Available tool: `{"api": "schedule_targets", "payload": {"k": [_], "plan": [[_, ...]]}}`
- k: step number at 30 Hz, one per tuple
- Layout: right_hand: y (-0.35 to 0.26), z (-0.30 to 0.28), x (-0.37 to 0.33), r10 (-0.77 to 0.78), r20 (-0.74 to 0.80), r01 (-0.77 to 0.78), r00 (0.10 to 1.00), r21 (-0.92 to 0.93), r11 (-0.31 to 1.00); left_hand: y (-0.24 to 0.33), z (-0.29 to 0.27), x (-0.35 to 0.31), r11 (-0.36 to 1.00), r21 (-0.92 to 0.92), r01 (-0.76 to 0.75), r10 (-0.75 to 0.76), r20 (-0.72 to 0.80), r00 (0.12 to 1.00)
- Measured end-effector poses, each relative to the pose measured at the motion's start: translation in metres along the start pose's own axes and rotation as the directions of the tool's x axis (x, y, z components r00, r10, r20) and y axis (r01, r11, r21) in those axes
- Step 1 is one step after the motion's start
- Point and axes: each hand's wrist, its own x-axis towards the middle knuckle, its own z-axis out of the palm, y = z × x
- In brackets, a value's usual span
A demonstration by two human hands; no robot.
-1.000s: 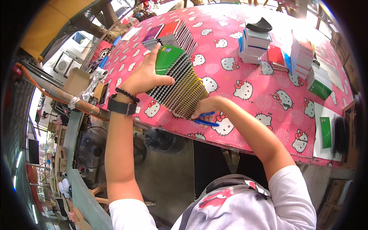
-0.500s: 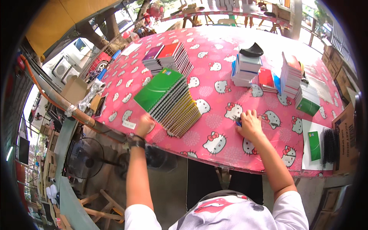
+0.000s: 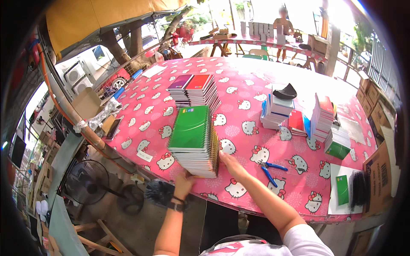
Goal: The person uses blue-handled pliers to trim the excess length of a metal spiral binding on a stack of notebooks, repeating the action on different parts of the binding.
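Note:
A tall stack of spiral notebooks with a green cover on top (image 3: 190,128) stands near the table's front edge, its coils facing right. My left hand (image 3: 183,183) is at the stack's lower near corner, fingers curled against it and partly hidden. Along the coil side, my right hand (image 3: 230,164) reaches in with its fingers stretched out against the lower stack. Blue-handled pliers (image 3: 271,170) lie on the table to the right of that hand, handles spread.
Red and purple notebooks (image 3: 196,87) are stacked just behind. Farther right stand book piles (image 3: 275,113), one topped by a black curved piece (image 3: 285,91). Black coils (image 3: 358,187) lie beside a cardboard box (image 3: 380,181). A person (image 3: 282,27) is at the far table.
My right hand has let go of the pliers and moved left to the notebook stack. The stack has turned, and my left hand has come round to its near corner. The view has tilted up.

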Motion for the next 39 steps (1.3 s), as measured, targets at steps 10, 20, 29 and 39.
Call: {"api": "schedule_targets", "payload": {"k": [10,20,29,39], "plan": [[-0.006,-0.061,0.09,0.239,0.341,-0.294,0.909,0.119,0.948,-0.004,0.109,-0.034,0.968,-0.247,-0.047,-0.008,-0.219,0.976],[0.008,0.012,-0.051,0.15,-0.057,-0.108,0.987,0.459,0.882,-0.023,-0.048,0.066,0.993,-0.106,-0.06,0.077,0.162,0.984],[0.003,-0.007,-0.024,0.054,0.047,-0.07,0.997,0.457,0.887,0.004,-0.022,-0.003,0.994,0.029,0.103,-0.101,-0.065,0.993],[-0.058,-0.037,-0.016,-0.283,-0.351,0.344,0.892,0.125,0.931,-0.021,0.05,-0.057,0.981,0.182,-0.061,0.122,-0.352,0.928]]}}
